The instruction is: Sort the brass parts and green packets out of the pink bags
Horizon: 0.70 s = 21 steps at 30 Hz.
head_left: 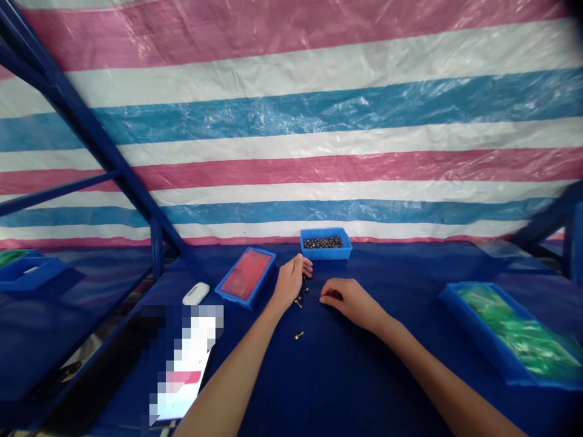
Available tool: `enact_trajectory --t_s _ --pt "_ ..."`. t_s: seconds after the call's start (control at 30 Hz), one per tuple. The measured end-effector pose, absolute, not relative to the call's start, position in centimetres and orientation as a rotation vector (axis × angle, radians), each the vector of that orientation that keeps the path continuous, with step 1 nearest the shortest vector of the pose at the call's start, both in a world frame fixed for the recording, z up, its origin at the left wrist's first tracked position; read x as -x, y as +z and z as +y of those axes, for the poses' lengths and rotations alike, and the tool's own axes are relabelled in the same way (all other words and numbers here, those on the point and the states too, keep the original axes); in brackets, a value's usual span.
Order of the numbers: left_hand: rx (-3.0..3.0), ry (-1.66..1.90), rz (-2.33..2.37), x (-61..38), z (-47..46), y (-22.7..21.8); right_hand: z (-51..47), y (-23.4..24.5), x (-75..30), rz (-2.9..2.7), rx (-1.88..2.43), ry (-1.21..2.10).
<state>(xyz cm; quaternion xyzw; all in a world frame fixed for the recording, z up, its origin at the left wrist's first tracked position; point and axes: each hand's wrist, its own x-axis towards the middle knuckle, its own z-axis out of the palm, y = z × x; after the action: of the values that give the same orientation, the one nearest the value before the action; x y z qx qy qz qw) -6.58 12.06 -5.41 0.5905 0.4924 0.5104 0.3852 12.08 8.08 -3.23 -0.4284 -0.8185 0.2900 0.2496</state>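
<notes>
My left hand (290, 280) rests on its side on the blue table, cupped, with its fingers loosely curved and apart. Beside its palm lie several small brass-coloured screw-like pieces (298, 301). One more such piece (298, 335) lies alone, nearer to me. To the right, my right hand (350, 298) is low over the table with thumb and fingers bent together; whatever is between the fingertips, if anything, is hidden. Just beyond the hands stands a blue bin (325, 252) holding many small dark metal pieces (322, 243).
Left of my hands is a blue bin (221, 294) with red contents (247, 274). A white earbud case (196, 294) and a lit, blurred screen (186, 364) lie further left. At right sits a blue bin (478, 334) of green packets (523, 334). A striped sheet (341, 115) hangs behind.
</notes>
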Motion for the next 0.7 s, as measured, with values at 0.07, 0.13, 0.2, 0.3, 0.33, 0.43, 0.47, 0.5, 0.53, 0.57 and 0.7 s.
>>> enact_trajectory --t_s 0.07,0.13,0.2,0.3,0.33,0.43,0.47,0.5,0.53,0.57,0.7 --pt "-1.51 1.301 1.25 6.6 12.1 -5.4 7.9 -2.6 -12.5 -2.194 1.161 1.011" --pt "-1.511 1.301 1.245 6.6 12.0 -5.5 7.6 -2.0 -13.1 -2.202 1.114 1.296" --pt "-1.507 1.3 1.243 6.6 12.0 -5.5 7.3 -1.4 -13.7 -2.243 1.009 1.644" --pt "-1.502 1.303 1.239 6.6 12.1 -5.6 7.2 -0.6 -14.0 -2.14 0.832 1.978" --pt "-1.502 1.305 1.237 6.6 12.1 -5.6 7.3 -0.5 -13.9 -1.982 0.822 1.919" --pt "-1.493 1.31 1.228 6.6 12.1 -5.7 7.9 -0.7 -13.1 -1.293 0.896 1.442" --pt "-1.488 1.311 1.227 6.6 12.1 -5.7 8.1 -0.9 -12.9 -1.108 0.943 1.327" --pt "-1.485 1.311 1.227 6.6 12.1 -5.7 8.3 -1.2 -12.7 -0.982 1.0 1.278" --pt "-1.483 1.309 1.229 6.6 12.1 -5.6 8.5 -1.5 -12.6 -0.912 1.06 1.282" --pt "-1.484 1.306 1.232 6.6 12.1 -5.6 8.7 -1.8 -12.6 -0.877 1.11 1.306" --pt "-1.485 1.304 1.239 6.6 12.1 -5.6 9.0 -2.8 -13.0 -0.957 1.162 1.382"
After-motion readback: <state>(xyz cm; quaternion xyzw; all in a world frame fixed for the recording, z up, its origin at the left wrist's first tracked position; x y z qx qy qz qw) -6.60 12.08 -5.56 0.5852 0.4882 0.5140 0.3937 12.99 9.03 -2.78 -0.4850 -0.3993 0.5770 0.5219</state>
